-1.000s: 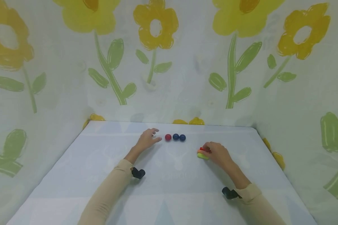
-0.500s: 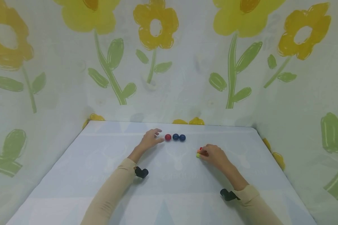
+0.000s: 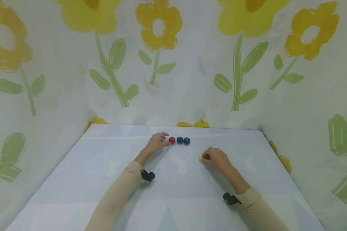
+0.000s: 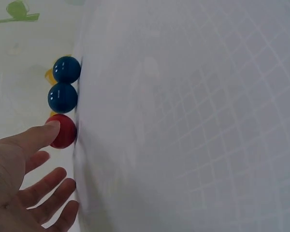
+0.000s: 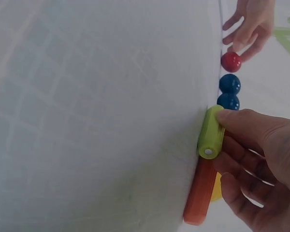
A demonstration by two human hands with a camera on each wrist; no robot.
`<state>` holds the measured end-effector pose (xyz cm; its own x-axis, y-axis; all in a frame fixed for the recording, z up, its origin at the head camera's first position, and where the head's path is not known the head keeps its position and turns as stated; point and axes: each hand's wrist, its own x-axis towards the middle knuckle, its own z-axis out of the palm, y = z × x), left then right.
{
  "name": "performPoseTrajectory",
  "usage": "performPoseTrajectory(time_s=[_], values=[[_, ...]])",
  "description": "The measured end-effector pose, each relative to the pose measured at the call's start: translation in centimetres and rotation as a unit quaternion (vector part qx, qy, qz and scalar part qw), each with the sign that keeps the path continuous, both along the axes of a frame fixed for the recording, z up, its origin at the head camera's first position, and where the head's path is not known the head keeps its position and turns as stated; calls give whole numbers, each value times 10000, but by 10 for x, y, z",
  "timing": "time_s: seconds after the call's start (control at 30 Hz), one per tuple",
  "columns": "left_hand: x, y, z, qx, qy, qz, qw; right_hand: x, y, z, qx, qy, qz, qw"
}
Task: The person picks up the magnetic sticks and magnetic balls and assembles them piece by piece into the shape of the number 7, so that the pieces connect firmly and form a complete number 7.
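Evidently, the table: everything handled is gathered on its far half, closer to the far edge's middle than to either far corner.
The left hand: held wide near the far edge, left of the middle; its fingers are spread and nothing is gripped.
The ball row: the red ball, the first blue ball and the second blue ball are set in a line roughly parallel to the far edge, the red one nearest the left hand.
The right hand: narrowed right of the middle, farther from the far edge than the row; the green piece is pinched by it.
The pinch: presumably chosen because a small rounded piece is held securely by its sides.
The thumb at the red ball: perhaps laid there lightly because a ball rolls easily.
Head view: the whole layout against the table's edges is shown, but only the tip of the green piece.
Right wrist view: the orange bar, not seen from the head, is revealed below the green piece; whether it is also gripped cannot be told.
Left wrist view: the thumb tip is seen overlapping the red ball, apparently touching.
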<state>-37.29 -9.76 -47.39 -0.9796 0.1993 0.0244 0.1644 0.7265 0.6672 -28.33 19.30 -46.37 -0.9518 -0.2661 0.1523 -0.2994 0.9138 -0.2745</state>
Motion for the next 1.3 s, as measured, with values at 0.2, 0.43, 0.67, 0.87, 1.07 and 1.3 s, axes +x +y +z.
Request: performPoseTrajectory(time_s=[0.2,0.43,0.67,0.87,1.07,1.3], values=[[-3,5,-3,31,67,0,10000,1,-2,1,-19,44,-42,10000],[-5,11,-6,65,231,-80,9997,-1,-1,-1,-91,-62,-94,9999],[-7,16,-9,19,287,-107,9995,-1,-2,0,-122,-83,-146,9998],[-9,17,-11,11,357,-176,9992,1,-2,0,-233,-79,-149,9996],[-10,16,-11,-52,423,-178,9989,0,-3,0,-300,-95,-158,9994],[-7,17,-9,-1,427,-262,9987,0,-3,1,-255,-148,-190,9994]])
